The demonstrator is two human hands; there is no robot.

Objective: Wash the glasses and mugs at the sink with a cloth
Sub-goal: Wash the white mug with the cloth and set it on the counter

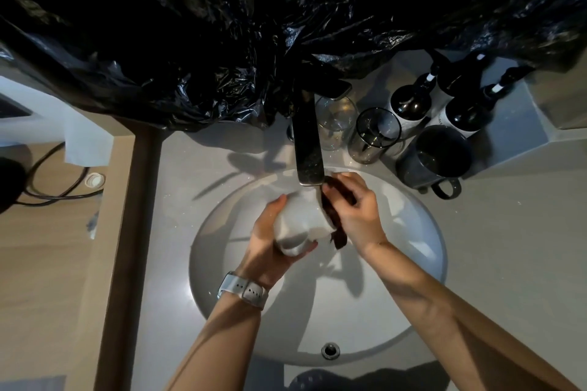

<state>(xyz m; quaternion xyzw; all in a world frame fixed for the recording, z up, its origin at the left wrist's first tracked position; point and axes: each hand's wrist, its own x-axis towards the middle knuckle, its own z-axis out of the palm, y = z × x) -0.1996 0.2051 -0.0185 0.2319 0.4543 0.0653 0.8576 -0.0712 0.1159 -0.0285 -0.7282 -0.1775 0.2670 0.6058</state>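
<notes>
Gripping a white mug [298, 225] over the sink [422, 301], the left hand [270, 241] curls its fingers round the mug's base in the head view; the mug lies tilted on its side, mouth toward the right. The right hand [355, 213] pinches a dark cloth [333, 216] against the mug's rim, and part of the cloth is hidden inside or behind the mug. The faucet [308, 143] spout covers the mug's upper edge; whether water runs cannot be told. On the worktop [508, 247] behind the sink stand two glasses [336, 120], a dark mug [435, 155] and dark bottles [413, 105], their tops cut off by black plastic sheeting [254, 25].
</notes>
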